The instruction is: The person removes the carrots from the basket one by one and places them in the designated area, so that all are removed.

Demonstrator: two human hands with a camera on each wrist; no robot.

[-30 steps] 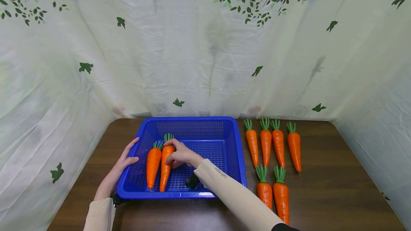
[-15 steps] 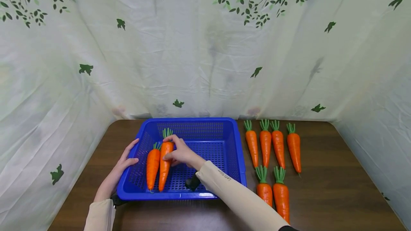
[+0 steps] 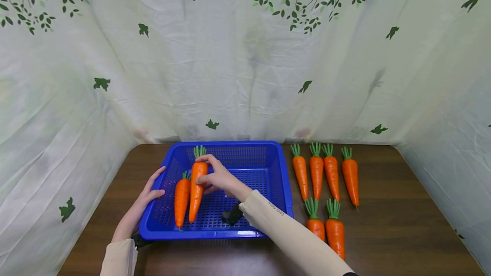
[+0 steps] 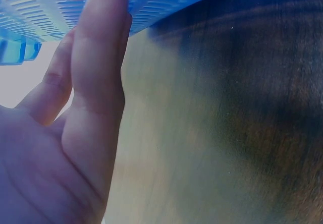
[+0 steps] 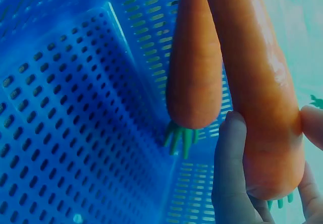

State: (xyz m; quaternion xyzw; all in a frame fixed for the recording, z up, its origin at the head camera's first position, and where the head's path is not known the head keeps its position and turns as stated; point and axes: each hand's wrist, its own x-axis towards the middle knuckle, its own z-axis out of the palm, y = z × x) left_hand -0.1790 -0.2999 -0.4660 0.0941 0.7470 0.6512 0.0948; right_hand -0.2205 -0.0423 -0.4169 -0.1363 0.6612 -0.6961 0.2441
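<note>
An orange carrot (image 3: 196, 191) with a green top is pinched between the thumb and fingers of my right hand (image 3: 220, 178), lifted inside the blue plastic basket (image 3: 238, 235). The right wrist view shows the thumb and fingers on either side of this carrot (image 5: 257, 72), near its leafy end. Beside it a second carrot (image 3: 182, 202) leans in the basket's left part. My left hand (image 3: 143, 195) rests against the basket's left side, thumb and fingers at the rim. In the left wrist view its straight digits touch the perforated basket wall (image 4: 166, 4).
Right of the basket, several carrots (image 3: 316, 171) lie in a row on the brown wooden table (image 3: 402, 220). Two more carrots (image 3: 335, 235) lie nearer, partly behind my right sleeve (image 3: 287, 233). A leaf-printed white curtain (image 3: 245, 63) hangs behind the table.
My right hand has raised its carrot a little and moved it toward the back of the basket. The left hand and the other carrots stay in place.
</note>
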